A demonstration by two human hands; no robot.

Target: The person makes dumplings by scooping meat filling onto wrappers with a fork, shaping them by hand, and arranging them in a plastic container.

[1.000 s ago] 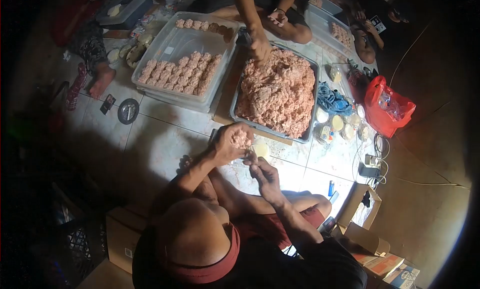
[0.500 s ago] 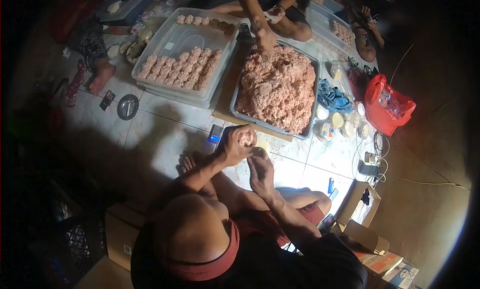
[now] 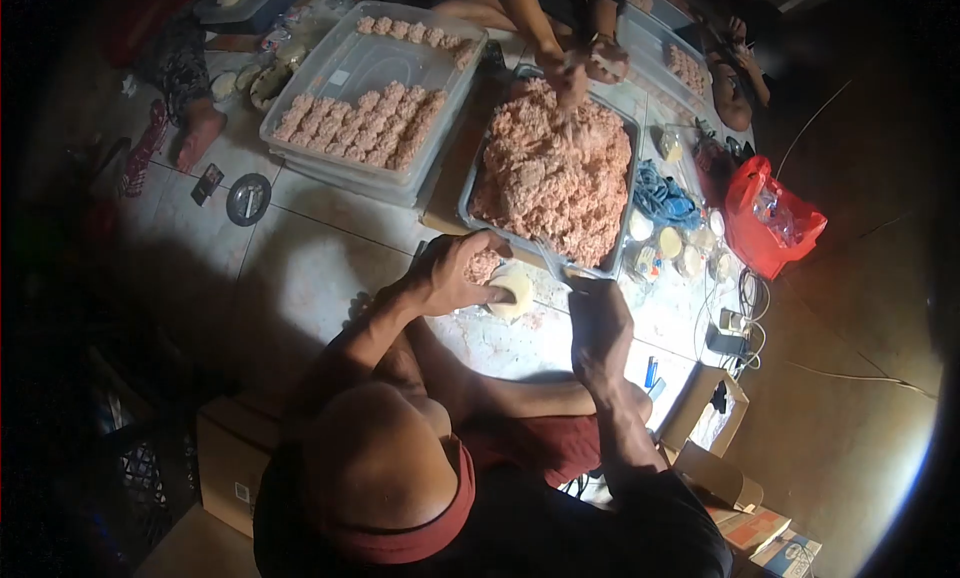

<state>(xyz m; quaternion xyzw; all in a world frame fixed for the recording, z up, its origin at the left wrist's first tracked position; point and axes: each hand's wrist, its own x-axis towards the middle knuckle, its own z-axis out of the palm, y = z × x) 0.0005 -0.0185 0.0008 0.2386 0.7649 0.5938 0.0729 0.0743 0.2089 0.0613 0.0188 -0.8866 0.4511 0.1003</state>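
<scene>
My left hand (image 3: 452,276) is curled round a lump of pink minced filling (image 3: 482,268). Its thumb reaches over a stack of round, pale wrappers (image 3: 513,296). Held in my right hand (image 3: 600,323), a thin utensil (image 3: 552,261) points at the near edge of a tray (image 3: 467,193) heaped with the same pink mixture (image 3: 555,178). At the far side of that heap a co-worker's hand (image 3: 570,81) presses into the mixture, while their other hand (image 3: 607,60) is cupped beside it. Rows of filled pieces (image 3: 360,125) sit in a clear plastic tub (image 3: 270,138) at the left.
Right of the meat tray lie a blue cloth (image 3: 665,195), round wrapper packs (image 3: 690,262) and a red plastic bag (image 3: 772,218). Cables (image 3: 755,318) and an open carton (image 3: 735,418) are further down. A black round dish (image 3: 248,199) and a co-worker's foot (image 3: 203,136) are at the left.
My right hand has moved away from my left, rightward and up to the meat tray with the utensil. The co-worker's hand has shifted right over the mixture.
</scene>
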